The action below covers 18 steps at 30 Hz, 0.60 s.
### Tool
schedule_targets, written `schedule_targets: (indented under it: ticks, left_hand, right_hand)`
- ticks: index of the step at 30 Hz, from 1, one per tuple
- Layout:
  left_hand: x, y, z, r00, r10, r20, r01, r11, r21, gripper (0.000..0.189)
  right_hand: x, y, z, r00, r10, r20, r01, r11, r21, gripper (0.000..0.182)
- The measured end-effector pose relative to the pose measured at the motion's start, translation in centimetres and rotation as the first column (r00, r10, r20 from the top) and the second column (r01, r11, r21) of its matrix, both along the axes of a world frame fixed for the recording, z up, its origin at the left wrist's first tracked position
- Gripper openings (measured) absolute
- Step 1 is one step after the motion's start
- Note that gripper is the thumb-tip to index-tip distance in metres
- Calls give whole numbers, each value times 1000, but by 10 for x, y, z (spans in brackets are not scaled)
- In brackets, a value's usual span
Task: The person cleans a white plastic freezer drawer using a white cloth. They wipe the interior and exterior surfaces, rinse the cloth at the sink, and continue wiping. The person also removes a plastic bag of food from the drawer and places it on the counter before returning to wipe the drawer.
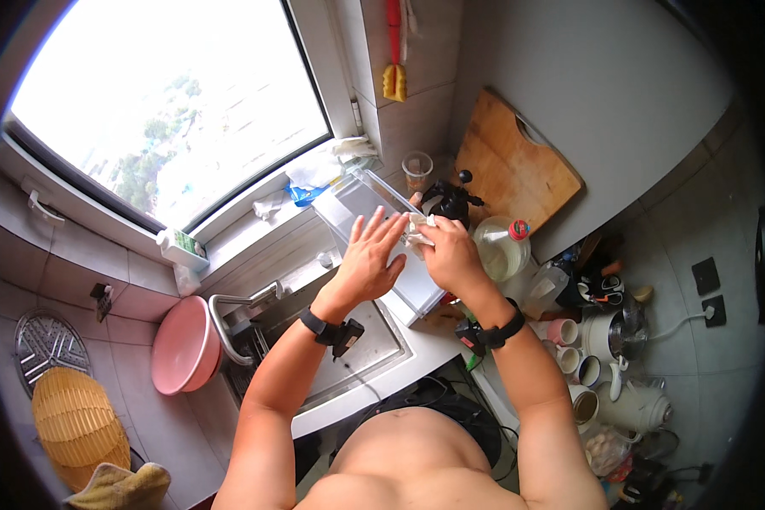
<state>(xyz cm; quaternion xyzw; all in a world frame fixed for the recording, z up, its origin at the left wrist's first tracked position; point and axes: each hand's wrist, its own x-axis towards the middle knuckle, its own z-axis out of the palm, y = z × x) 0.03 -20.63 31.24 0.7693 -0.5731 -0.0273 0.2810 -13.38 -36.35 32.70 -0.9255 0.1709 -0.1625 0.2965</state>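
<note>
A clear plastic bin [414, 305], box-like with a pale rim, rests at an angle beside the sink. My left hand [373, 255] lies flat over it with the fingers spread, and nothing shows in its grasp. Whether the palm touches the plastic I cannot tell. In my right hand [447, 252] is a crumpled white tissue or cloth [419, 231], pinched by the fingers over the bin. The fingertips of both hands are close together there. Each wrist wears a black strap with a small device.
A steel sink [357, 357] with a faucet [248, 298] lies below my left arm. Right of the bin stand a large oil bottle [500, 248] and a wooden cutting board [516, 166]. Several mugs [562, 331] line the right counter. A pink basin [185, 344] leans at left.
</note>
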Motion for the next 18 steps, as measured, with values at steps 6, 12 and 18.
schedule_targets:
  ticks: [6, 12, 18]
  left_hand:
    - [22, 19, -30, 728, 685, 29, -683, 729, -46, 99]
    - [38, 24, -63, 493, 366, -789, -557, 830, 36, 122]
    - [41, 23, -65, 450, 329, -830, -548, 836, 34, 119]
  right_hand:
    - [-11, 10, -19, 961, 274, -29, -270, 920, -284, 63]
    - [38, 4, -23, 911, 342, -232, -403, 859, -314, 69]
    - [181, -6, -35, 905, 300, -303, -386, 878, -283, 62]
